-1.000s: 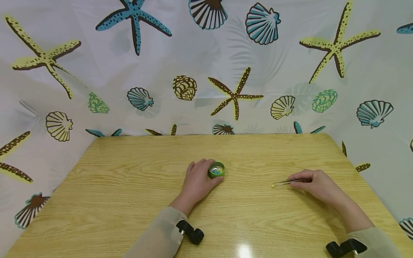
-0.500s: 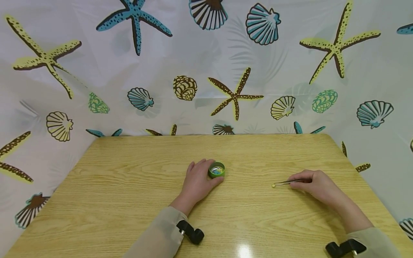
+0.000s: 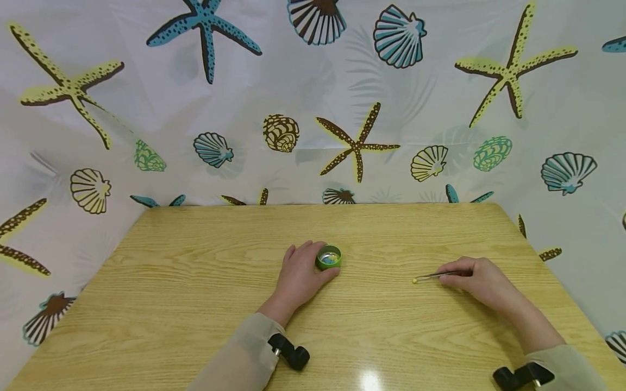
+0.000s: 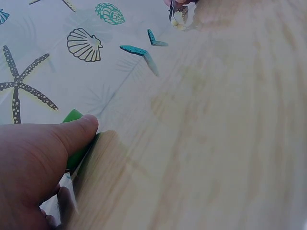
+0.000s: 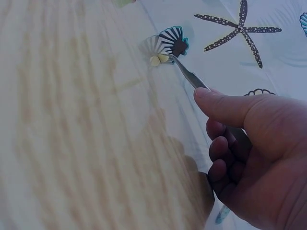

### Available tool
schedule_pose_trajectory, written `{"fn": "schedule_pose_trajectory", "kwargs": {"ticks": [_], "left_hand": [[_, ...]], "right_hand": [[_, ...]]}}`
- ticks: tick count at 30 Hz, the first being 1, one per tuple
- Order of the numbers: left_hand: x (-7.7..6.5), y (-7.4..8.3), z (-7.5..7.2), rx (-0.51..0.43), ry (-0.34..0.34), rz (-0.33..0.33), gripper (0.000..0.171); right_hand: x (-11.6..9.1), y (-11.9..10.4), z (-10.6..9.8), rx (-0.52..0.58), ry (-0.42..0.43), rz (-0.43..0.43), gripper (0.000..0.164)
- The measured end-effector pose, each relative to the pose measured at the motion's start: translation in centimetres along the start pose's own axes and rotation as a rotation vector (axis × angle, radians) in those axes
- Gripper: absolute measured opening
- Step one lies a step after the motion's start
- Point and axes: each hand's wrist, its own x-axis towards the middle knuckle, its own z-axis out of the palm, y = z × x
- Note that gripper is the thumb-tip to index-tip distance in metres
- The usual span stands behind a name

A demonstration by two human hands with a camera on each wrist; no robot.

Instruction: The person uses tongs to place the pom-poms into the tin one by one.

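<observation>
In the head view my left hand (image 3: 300,277) holds a small round green tin (image 3: 329,257) on the table, thumb on the near side and fingers around the far side. Blue and yellow bits show inside it. The left wrist view shows the thumb (image 4: 79,132) against the green rim, with the rest of the tin mostly hidden. My right hand (image 3: 481,279) pinches metal tweezers (image 5: 189,75) between thumb and fingers, their tips pointing left toward the tin. A small pale yellow piece (image 3: 415,281) sits at the tips, close over the table and apart from the tin.
The wooden table (image 3: 195,304) has a glossy, reflective top. Behind it and along both sides hangs a white cloth (image 3: 244,98) printed with starfish and shells. Each wrist carries a black camera mount (image 3: 289,352) over a beige sleeve.
</observation>
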Motion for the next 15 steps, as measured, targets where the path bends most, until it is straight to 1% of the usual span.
{"fn": "schedule_pose_trajectory", "kwargs": {"ticks": [6,15], "left_hand": [[-0.04,0.12,-0.09,-0.004,-0.002,0.000,0.067],[0.03,0.08,-0.05,-0.003,-0.006,-0.002,0.068]], "right_hand": [[0.06,0.21,0.11,-0.016,0.009,-0.022,0.028],[0.01,0.02,0.25,0.002,0.036,-0.014,0.031]]}}
